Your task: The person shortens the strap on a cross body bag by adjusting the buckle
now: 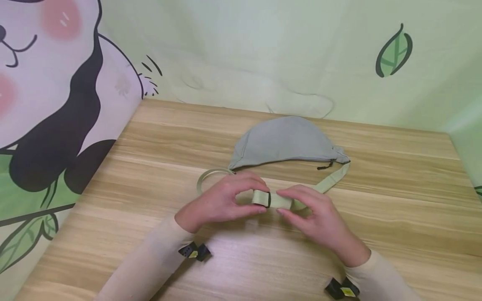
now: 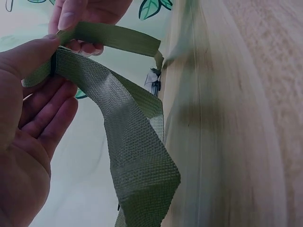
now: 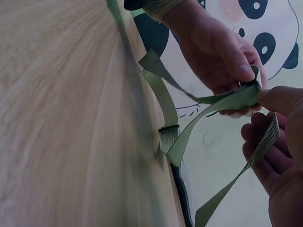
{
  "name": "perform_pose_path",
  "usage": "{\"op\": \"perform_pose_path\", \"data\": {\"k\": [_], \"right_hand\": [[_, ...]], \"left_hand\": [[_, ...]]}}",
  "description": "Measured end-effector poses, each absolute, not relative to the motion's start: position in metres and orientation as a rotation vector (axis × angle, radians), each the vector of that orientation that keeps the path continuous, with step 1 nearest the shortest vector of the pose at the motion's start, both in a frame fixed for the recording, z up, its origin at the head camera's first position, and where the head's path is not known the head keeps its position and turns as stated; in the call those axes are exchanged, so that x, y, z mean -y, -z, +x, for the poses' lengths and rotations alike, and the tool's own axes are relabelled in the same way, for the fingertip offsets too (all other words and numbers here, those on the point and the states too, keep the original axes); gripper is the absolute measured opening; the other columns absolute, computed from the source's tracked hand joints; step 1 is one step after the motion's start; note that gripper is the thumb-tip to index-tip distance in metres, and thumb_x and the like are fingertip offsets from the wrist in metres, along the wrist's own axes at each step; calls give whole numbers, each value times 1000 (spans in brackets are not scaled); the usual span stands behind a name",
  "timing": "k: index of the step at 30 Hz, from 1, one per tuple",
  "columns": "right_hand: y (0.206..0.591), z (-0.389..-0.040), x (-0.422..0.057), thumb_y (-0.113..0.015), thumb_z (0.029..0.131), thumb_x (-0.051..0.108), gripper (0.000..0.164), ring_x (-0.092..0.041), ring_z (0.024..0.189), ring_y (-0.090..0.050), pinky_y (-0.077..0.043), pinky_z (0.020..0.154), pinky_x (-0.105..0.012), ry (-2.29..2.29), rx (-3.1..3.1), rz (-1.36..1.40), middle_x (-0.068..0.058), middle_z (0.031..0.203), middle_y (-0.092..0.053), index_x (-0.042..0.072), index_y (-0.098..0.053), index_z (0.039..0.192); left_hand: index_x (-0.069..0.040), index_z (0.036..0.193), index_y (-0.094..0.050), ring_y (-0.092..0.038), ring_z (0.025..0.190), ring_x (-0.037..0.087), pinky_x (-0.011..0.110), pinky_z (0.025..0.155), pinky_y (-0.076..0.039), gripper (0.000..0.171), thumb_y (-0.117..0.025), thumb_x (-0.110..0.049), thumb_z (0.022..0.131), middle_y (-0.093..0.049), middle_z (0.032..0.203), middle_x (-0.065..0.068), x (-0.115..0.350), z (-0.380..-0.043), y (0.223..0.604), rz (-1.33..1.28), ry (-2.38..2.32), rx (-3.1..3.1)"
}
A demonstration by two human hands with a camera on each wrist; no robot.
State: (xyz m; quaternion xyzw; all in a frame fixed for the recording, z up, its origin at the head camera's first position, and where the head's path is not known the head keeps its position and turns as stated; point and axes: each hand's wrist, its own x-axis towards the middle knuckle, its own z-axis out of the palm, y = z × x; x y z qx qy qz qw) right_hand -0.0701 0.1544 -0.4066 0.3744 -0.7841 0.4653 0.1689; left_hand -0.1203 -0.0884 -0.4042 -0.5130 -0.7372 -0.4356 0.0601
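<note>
A grey waist bag [image 1: 282,140] lies on the wooden table, its pale green strap [image 1: 333,177] running from both ends toward the hands. My left hand [image 1: 229,196] pinches the strap at a dark slide buckle [image 1: 269,200] between thumb and fingers. Just to the right, my right hand [image 1: 316,211] pinches the same strap between thumb and forefinger. In the left wrist view the strap [image 2: 137,142] hangs in a folded loop below the left hand [image 2: 28,118]. A second dark buckle [image 3: 169,128] shows lower on the strap in the right wrist view.
The wooden table [image 1: 132,200] runs back to a pale green printed backdrop [image 1: 241,54]. On the left stands a panda-print panel [image 1: 116,62]. A zipper pull [image 1: 325,166] hangs from the bag's right end. Dark wrist devices sit on both sleeves [image 1: 150,259].
</note>
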Motion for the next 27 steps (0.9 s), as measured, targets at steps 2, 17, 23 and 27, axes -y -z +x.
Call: {"op": "perform_pose_path", "data": {"k": [2,17,23,27], "right_hand": [[405,-70,-152,-79,71,-1,44,-19,97,-65,-49,92,-21,-1316,2252,1059,-7,106,-69,3,-66,112],[412,-69,-156,-82,70,4,48,-18,100,-64,-47,93,-19,-1271,2377,982,-5,110,-68,9,-66,115],[417,-69,-164,-82,71,7,48,-14,94,-63,-49,89,-18,-1250,2410,942,-5,107,-69,11,-66,116],[418,-69,-167,-83,70,7,48,-15,94,-63,-47,91,-16,-1253,2410,927,-6,107,-69,10,-66,115]], "left_hand": [[-13,110,-66,-57,107,8,24,97,-46,33,-76,-27,82,-65,110,-5,88,-121,405,-1556,1310,2239],[-14,109,-67,-60,103,8,25,93,-48,31,-78,-23,81,-66,106,-5,89,-121,406,-1542,1405,2202],[-14,109,-67,-60,103,9,26,93,-49,31,-77,-22,81,-66,107,-4,92,-120,405,-1526,1425,2205],[-14,109,-67,-61,103,9,26,93,-49,32,-78,-21,80,-66,107,-5,94,-119,405,-1508,1430,2207]]}}
